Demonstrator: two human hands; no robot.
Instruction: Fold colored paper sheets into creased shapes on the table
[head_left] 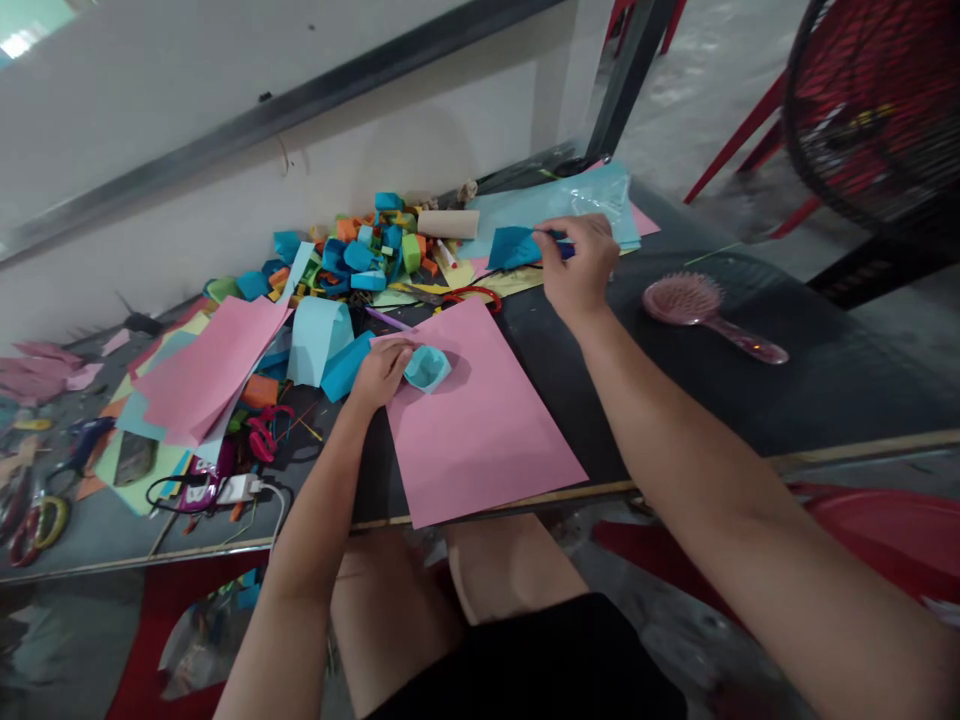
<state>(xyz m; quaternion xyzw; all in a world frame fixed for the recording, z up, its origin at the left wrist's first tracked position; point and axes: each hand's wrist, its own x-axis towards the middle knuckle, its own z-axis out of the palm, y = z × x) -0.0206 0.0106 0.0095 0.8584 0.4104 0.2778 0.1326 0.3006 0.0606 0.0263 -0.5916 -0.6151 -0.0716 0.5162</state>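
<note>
I note the right hand (pixel 581 262), thumb and finger pinched together on a blue paper piece (pixel 512 248), at the table's (pixel 847 390) far side. The left hand (pixel 382 373) touches a light-blue paper cup (pixel 427 369), opening upward, on the pink sheet (pixel 487 430); I cannot tell whether those fingers grip. Far right, clear plastic (pixel 602 198) covers light-blue sheets (pixel 501 214). Near left, a clear bag (pixel 182 655) contains coloured scraps, indistinct.

Right hand (pixel 579 262) extended farther forward, pinching; left hand (pixel 384 372) nearer, curled.

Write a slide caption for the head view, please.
Left hand at curled pale-blue paper on a pink sheet, right hand at darker blue paper.
</note>
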